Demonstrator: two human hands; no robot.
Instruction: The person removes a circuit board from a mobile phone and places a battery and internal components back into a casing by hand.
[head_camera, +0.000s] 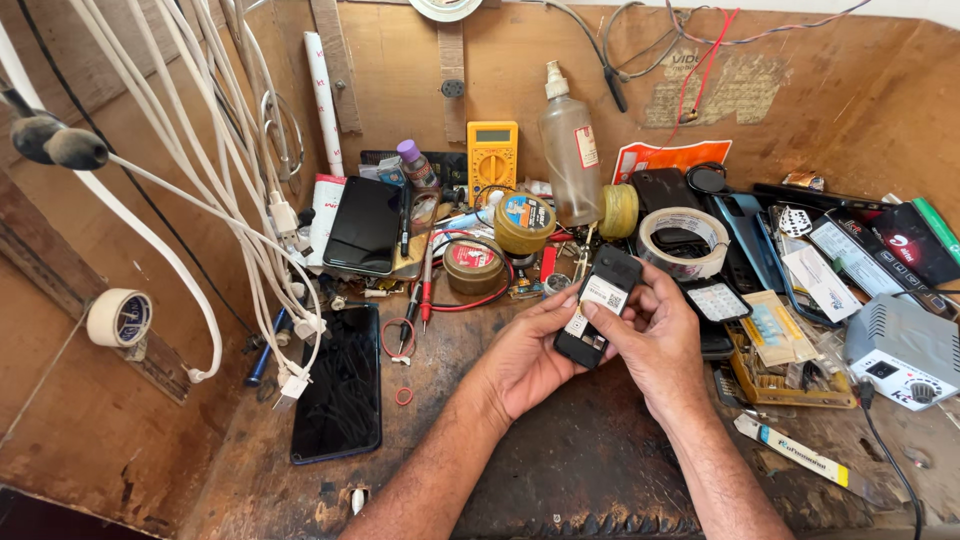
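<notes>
- Small black phone (597, 305), back cover off and label exposed, is held above the bench (560, 460) middle, tilted so its open back faces the person
- Left hand (525, 355) is curled under the phone's lower end, fingers closed on its edge; this props the body from below
- Right hand (655, 335) wraps the phone's right side, thumb pressed on the label; the grip from both sides appears to steady the phone for work on its back
- Tape roll (685, 243) lies just behind the right hand, touching nothing held
- Two solder tins (495, 245) and a red probe lead (428, 290) sit left of the hands, toward the bench's back edge
- Yellow meter (492, 150) and a clear bottle (570, 150) lean against the back wall
- Two dark smartphones, one flat (338, 395) near the left edge, one (365, 225) further back
- White cables (240, 200) hang down along the left wall, their plugs over the flat smartphone
- Grey box (900, 350) and loose cards crowd the right edge, close beside the right forearm
- Bench front edge, nearest the person, carries only a white tube (795, 455) at the right
</notes>
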